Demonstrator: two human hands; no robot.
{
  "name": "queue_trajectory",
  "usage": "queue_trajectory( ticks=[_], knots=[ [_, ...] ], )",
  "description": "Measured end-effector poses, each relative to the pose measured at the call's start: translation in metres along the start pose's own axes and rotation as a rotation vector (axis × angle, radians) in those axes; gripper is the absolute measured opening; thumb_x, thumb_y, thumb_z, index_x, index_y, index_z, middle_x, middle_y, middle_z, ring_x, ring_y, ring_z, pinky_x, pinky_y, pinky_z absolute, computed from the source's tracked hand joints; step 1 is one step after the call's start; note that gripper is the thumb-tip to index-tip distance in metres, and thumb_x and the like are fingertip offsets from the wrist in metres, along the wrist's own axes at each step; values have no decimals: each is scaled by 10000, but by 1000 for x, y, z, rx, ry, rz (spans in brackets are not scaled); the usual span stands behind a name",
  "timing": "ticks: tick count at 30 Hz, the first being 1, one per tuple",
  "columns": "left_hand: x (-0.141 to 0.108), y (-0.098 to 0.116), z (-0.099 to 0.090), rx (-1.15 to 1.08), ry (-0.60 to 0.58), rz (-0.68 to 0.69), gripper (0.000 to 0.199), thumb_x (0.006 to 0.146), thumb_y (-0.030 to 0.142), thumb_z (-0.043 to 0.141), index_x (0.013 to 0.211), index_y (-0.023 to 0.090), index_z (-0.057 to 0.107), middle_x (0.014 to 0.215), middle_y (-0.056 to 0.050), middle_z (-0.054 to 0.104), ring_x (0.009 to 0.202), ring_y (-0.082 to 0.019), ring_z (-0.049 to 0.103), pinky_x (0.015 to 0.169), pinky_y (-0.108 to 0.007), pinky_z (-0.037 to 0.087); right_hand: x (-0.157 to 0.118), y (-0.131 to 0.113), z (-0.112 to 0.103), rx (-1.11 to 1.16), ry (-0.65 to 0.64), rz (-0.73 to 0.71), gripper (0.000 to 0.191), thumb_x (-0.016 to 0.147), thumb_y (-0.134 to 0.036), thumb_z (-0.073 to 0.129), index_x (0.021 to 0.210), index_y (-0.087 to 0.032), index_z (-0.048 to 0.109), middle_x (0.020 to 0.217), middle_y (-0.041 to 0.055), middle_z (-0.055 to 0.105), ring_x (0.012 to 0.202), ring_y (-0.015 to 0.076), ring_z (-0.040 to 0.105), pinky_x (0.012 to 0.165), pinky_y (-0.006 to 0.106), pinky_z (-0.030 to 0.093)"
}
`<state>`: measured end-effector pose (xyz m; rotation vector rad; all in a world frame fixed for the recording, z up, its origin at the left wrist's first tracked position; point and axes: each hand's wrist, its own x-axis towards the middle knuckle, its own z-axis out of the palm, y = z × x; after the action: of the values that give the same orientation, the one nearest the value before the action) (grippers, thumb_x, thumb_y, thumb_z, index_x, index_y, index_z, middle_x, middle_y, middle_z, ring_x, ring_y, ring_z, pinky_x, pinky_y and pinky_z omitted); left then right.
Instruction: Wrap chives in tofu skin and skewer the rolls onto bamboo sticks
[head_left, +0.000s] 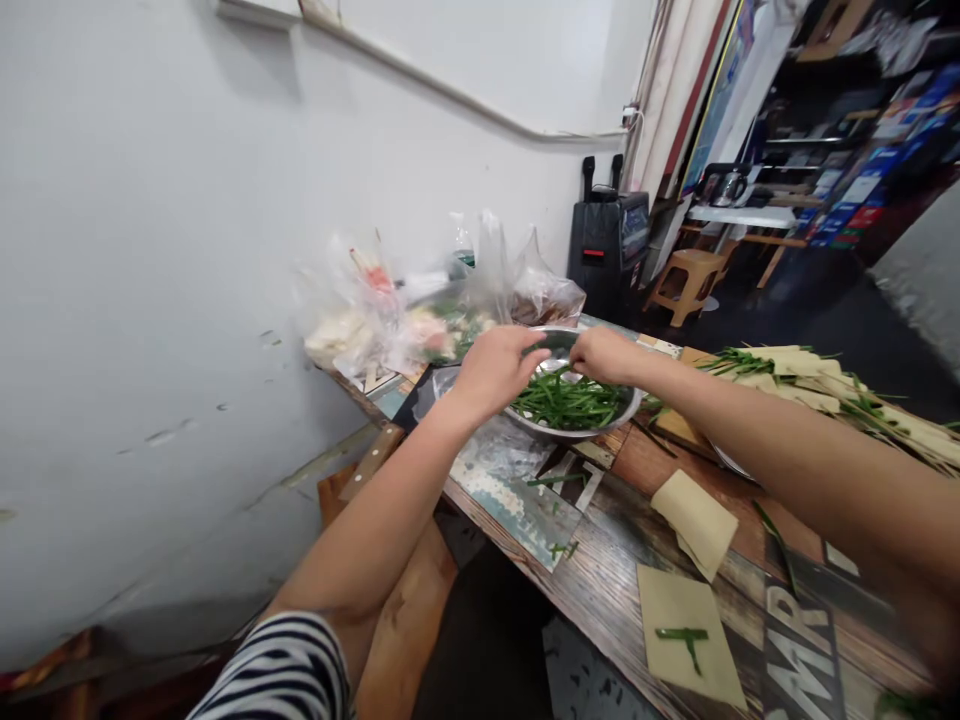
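Note:
Cut green chives (566, 405) fill the front of a metal bowl (634, 408) on the table. Over the bowl's left side is my left hand (495, 370), thumb and fingers apart with nothing visible between them. My right hand (604, 355) reaches in at the far right side, fingers pinched together; what they hold, if anything, is hidden. Closer to me lies a pale yellow square sheet, probably tofu skin (671, 655), with a few chive pieces (684, 637) on it. Another stack of such sheets (697, 520) sits just beyond.
Clear plastic bags of food (375, 330) crowd the table's far left end by the wall. A knife handle (377, 455) juts over the left edge. Rolled sheets with greens (810, 380) are piled at right. A black speaker (607, 235) and a stool (686, 285) stand beyond.

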<state>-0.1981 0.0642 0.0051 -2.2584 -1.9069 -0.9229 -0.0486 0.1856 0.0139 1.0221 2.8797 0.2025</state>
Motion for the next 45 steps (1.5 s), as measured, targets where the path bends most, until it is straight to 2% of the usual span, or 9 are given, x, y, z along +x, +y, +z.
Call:
queue_trajectory(
  ticks=[7, 15, 19, 23, 27, 31, 34, 40, 45],
  knots=[
    [35, 5, 26, -9, -256, -12, 275, 917, 234, 456, 1017, 167, 703, 993, -100, 712, 992, -272, 617, 862, -367, 404, -15, -3, -32, 246, -24, 25, 176, 778, -217, 596, 644, -148, 688, 501, -2, 592, 541, 123, 576, 557, 218, 425],
    [41, -10, 53, -1039, -157, -114, 335, 858, 381, 564, 928, 90, 713, 787, -43, 691, 758, -141, 582, 787, -255, 425, -29, 2, -31, 1231, 54, 277, 206, 758, -88, 637, 563, -146, 608, 468, -15, 564, 422, 75, 516, 433, 182, 466],
    [46, -6, 60, -1210, -88, -178, 357, 841, 379, 599, 1056, 106, 687, 864, -56, 707, 766, -134, 592, 793, -257, 435, -27, -4, -34, 1434, 111, 310, 177, 745, -46, 631, 591, -129, 608, 506, 6, 595, 464, 76, 556, 499, 181, 516],
    [49, -8, 52, -960, 12, -142, 315, 885, 252, 516, 1122, 114, 672, 1044, -86, 710, 986, -182, 617, 935, -299, 417, -22, -8, -36, 1221, 190, 302, 156, 764, -70, 595, 621, -129, 618, 501, 7, 590, 456, 90, 551, 499, 203, 509],
    [42, -17, 35, -443, 68, -125, 355, 863, 174, 523, 1193, 126, 642, 1210, -104, 655, 1133, -226, 581, 1000, -340, 394, -10, -7, -32, 474, 137, 212, 151, 782, -148, 567, 768, -109, 713, 633, 78, 683, 621, 190, 661, 641, 273, 519],
    [31, -23, 27, -2, 63, -192, 308, 862, 200, 537, 1133, 162, 679, 1163, -117, 674, 1138, -286, 573, 1035, -467, 327, 6, -10, -14, -69, -112, 101, 213, 751, -160, 584, 863, -79, 745, 814, 156, 730, 806, 254, 683, 721, 292, 494],
    [26, -23, 28, 55, -24, -141, 274, 871, 231, 536, 1091, 195, 695, 1142, -90, 688, 1117, -269, 587, 1033, -479, 310, 15, -11, 6, -91, -260, 75, 185, 732, -176, 613, 817, -94, 755, 761, 135, 729, 723, 226, 679, 652, 266, 480],
    [23, -20, 27, 75, -35, -127, 252, 878, 251, 532, 1061, 212, 700, 1123, -66, 700, 1112, -252, 592, 1029, -479, 292, 21, -9, 42, -121, -282, 18, 325, 708, -280, 676, 989, -129, 741, 960, 138, 726, 851, 238, 676, 650, 256, 458],
    [23, -19, 22, 88, -61, -100, 251, 874, 257, 549, 1076, 225, 694, 1129, -54, 698, 1112, -241, 592, 1008, -442, 320, 22, -5, 37, -134, -184, -2, 294, 806, -222, 535, 1005, -141, 735, 967, 131, 725, 863, 216, 667, 658, 252, 429]
  ],
)
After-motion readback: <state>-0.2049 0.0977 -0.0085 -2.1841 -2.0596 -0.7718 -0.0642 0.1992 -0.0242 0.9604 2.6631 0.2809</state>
